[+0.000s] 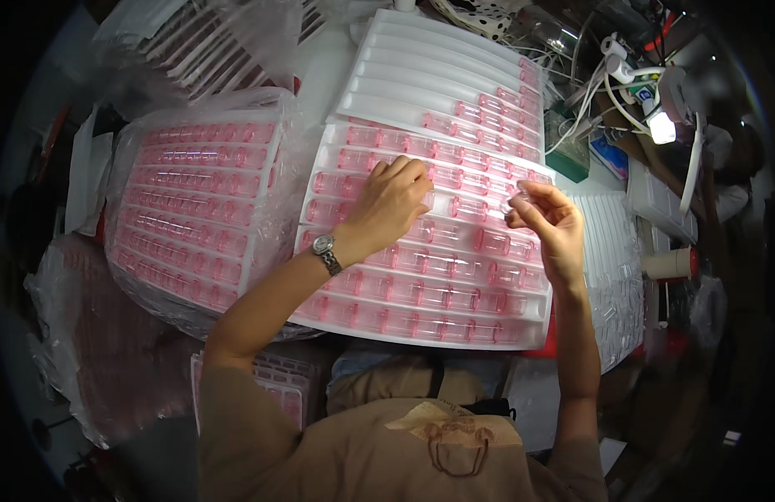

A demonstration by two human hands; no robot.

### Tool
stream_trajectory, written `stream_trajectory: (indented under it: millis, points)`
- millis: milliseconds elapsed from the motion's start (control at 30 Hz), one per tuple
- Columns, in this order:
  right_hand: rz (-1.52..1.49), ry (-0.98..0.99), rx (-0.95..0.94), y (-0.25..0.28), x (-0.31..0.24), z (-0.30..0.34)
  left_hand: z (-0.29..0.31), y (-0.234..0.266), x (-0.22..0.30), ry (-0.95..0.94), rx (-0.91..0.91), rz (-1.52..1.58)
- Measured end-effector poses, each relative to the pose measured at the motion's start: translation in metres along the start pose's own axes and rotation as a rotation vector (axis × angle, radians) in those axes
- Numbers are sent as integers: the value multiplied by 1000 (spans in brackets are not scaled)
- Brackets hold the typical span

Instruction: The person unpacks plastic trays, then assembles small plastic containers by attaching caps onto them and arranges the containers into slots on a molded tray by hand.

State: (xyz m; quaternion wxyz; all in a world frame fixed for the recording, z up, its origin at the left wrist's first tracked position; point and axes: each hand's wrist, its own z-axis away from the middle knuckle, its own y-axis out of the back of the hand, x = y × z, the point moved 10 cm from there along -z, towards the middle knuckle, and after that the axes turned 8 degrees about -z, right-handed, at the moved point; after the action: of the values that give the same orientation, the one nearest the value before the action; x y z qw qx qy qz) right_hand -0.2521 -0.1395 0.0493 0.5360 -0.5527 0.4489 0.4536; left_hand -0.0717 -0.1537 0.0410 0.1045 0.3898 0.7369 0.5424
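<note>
Before me lies a white ridged tray (301, 241) with rows of clear pink plastic cylinders (421, 294) lying on their sides. My left hand (389, 205), with a watch on its wrist, reaches over the middle rows. Its fingers are curled down and closed at one of the cylinders; what is between the fingertips is mostly hidden. My right hand (556, 219) is raised over the tray's right side, thumb and forefinger pinching a small clear piece (515, 199). A second white tray (396, 71) overlaps the far edge, with cylinders only toward its right.
At the left, a tray of pink cylinders (195, 180) sits wrapped in clear plastic. To the right lie clear pieces on another white tray (605, 284), a green box (569, 151), white cables (601, 92) and a lit lamp (662, 128). Bagged trays (212, 54) stand far left.
</note>
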Motion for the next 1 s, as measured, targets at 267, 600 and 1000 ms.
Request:
stream_trajectory:
  millis: [267, 600, 1000]
  points:
    - [681, 390, -147, -66, -21, 26, 5, 4, 3, 304, 75, 855]
    - [1416, 241, 274, 123, -41, 56, -15, 6, -3, 3, -2, 265]
    - [1674, -142, 357, 214, -19, 83, 14, 16, -40, 58, -71, 75]
